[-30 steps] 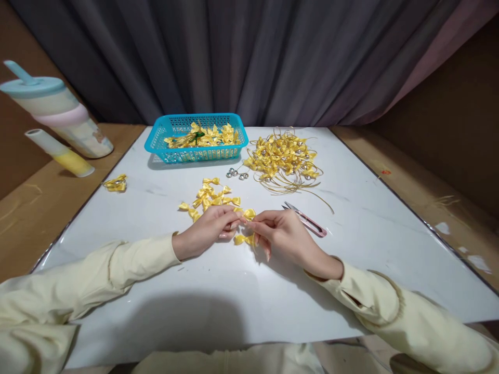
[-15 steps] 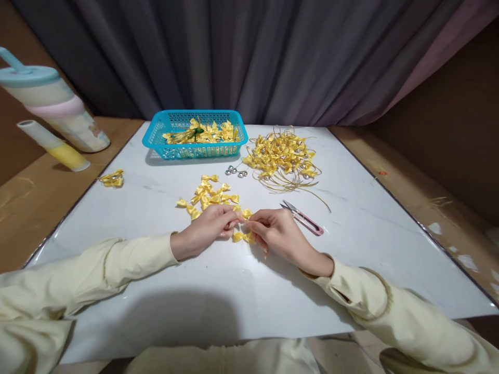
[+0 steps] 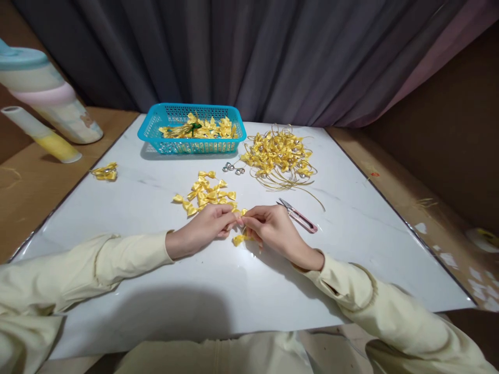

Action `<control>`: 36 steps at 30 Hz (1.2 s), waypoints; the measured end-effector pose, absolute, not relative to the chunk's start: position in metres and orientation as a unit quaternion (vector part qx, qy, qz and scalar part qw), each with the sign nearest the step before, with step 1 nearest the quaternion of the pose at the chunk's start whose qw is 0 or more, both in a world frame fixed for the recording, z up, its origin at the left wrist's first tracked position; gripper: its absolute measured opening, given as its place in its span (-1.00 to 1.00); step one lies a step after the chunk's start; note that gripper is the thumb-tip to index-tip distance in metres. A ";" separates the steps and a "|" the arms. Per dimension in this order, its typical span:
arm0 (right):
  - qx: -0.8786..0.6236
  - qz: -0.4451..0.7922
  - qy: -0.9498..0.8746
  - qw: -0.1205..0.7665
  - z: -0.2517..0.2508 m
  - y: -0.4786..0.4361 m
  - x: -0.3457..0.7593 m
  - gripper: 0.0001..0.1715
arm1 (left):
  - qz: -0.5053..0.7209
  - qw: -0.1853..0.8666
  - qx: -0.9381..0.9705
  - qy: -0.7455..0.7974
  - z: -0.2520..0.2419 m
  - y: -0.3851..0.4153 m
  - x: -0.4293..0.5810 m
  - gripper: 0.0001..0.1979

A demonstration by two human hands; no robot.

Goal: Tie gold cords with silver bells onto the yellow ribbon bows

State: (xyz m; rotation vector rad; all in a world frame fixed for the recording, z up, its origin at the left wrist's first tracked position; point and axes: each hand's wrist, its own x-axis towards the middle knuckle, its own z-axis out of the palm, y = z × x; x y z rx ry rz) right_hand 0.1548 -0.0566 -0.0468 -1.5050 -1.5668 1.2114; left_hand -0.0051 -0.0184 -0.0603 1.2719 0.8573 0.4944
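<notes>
My left hand point(image 3: 210, 227) and my right hand point(image 3: 273, 228) meet fingertip to fingertip above the white table point(image 3: 187, 296), both closed in a pinch. What the left fingers grip is too small to make out. A yellow ribbon bow point(image 3: 239, 240) shows tilted under my right fingers, which cover its right end and appear to hold it. Just beyond the hands lies a loose group of yellow bows point(image 3: 208, 196), partly hidden by my left hand. Pink-handled thread snips point(image 3: 300, 217) rest beside my right hand, blades pointing away to the left.
A blue basket point(image 3: 156, 136) holding yellow bows stands at the back. Right of it sits a pile of yellow bows point(image 3: 278, 153) with gold cords and silver bells. Several loose silver bells point(image 3: 230, 167) lie nearby. At left are a tumbler point(image 3: 78, 122) and a roll point(image 3: 58, 148).
The camera view has shifted slightly, moving the scene left. The bow under my right fingers has tilted and dropped a little. My hands stay pinched together.
</notes>
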 end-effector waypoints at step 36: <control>-0.409 0.052 -0.835 0.363 -0.060 -0.067 0.154 -0.83 | 0.278 0.803 0.402 0.340 -0.053 -0.030 -0.010 -0.60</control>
